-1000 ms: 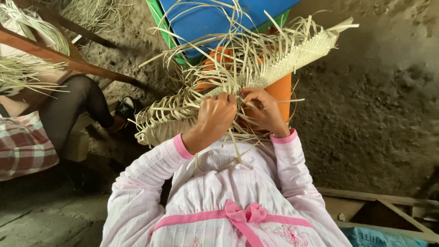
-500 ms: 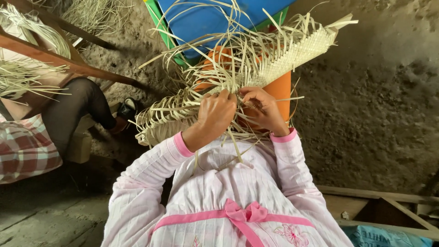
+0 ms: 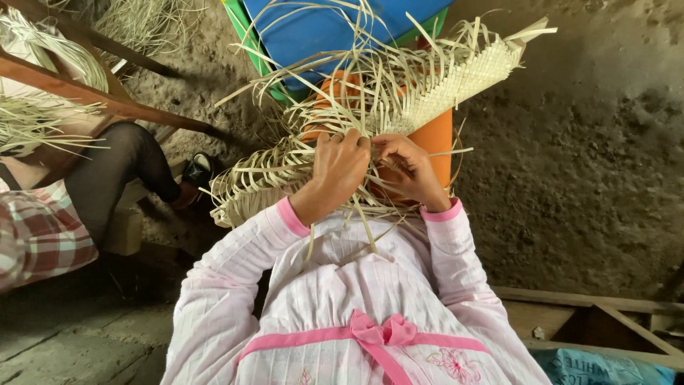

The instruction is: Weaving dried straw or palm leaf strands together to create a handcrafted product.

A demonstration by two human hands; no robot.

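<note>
Woven palm strip (image 3: 456, 82): both hands (image 3: 374, 171) pinch its frayed middle edge.

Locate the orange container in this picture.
The orange container sits centre frame, behind the woven palm-leaf strip, just beyond the right hand.

A woven palm-leaf strip (image 3: 399, 100) runs from left of centre to the upper right of the frame. Both hands meet at its middle, the left hand (image 3: 340, 170) just beside the right hand (image 3: 410, 167). A stool (image 3: 335, 32) sits above them. Another person's leg (image 3: 117, 171) lies at the left edge.
</note>
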